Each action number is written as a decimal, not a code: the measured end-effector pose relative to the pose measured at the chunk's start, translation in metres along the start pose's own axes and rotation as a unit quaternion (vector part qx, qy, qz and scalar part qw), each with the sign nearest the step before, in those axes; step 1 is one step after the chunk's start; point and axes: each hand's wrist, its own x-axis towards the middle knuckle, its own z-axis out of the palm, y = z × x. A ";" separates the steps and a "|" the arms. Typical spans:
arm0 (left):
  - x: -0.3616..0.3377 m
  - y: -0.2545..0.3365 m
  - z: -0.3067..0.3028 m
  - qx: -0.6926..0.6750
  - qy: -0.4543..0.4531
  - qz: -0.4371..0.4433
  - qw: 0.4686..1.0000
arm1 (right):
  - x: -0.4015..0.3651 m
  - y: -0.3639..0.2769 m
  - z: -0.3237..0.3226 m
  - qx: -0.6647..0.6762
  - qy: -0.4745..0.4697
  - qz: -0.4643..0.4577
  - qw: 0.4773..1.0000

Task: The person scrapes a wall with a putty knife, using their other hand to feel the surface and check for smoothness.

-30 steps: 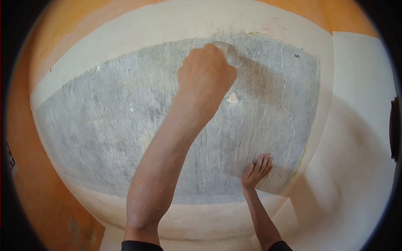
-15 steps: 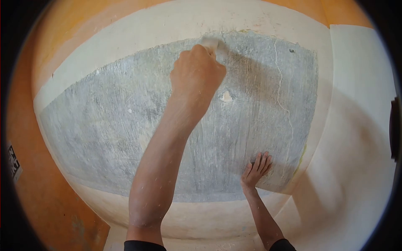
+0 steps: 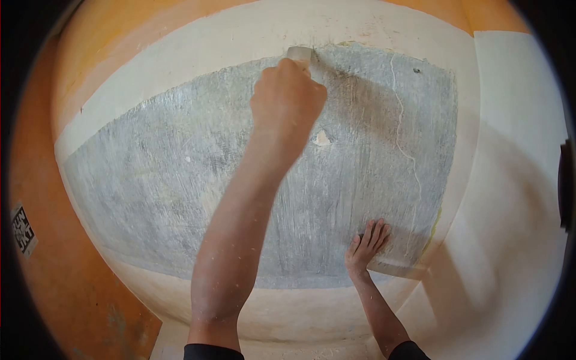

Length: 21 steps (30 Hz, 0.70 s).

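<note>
- Grey patch (image 3: 336, 198): worked surface, centre of the wall; rough, vertically streaked and mottled, with a thin pale crack (image 3: 400, 129) running down its right part.
- Cream border (image 3: 240, 30): smoother band around the patch; orange paint (image 3: 78, 276) lies beyond it.
- Left hand (image 3: 288, 99): raised, fist closed around the scraper; specks dot the forearm.
- Right hand (image 3: 367, 246): well apart from the left, lower on the patch, palm toward it, fingers slightly spread, holding no visible tool.
- Scraper (image 3: 299, 54): at the patch's upper edge; flat, greyish blade projecting above the fist, handle mostly hidden.
- Sticker (image 3: 24, 231): black and white, on the orange paint.
- Pale chip (image 3: 322, 138): irregular spot, right of the left wrist.
</note>
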 end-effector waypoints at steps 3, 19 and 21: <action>-0.004 -0.004 0.001 0.015 0.041 -0.002 0.999 | -0.003 0.002 -0.002 0.008 -0.006 0.000 1.000; -0.001 0.011 0.003 0.020 0.004 -0.007 1.000 | -0.006 0.009 -0.007 0.045 -0.032 -0.011 0.998; -0.002 0.010 0.016 0.013 0.031 -0.016 0.999 | -0.006 0.012 -0.011 0.050 -0.048 -0.021 0.997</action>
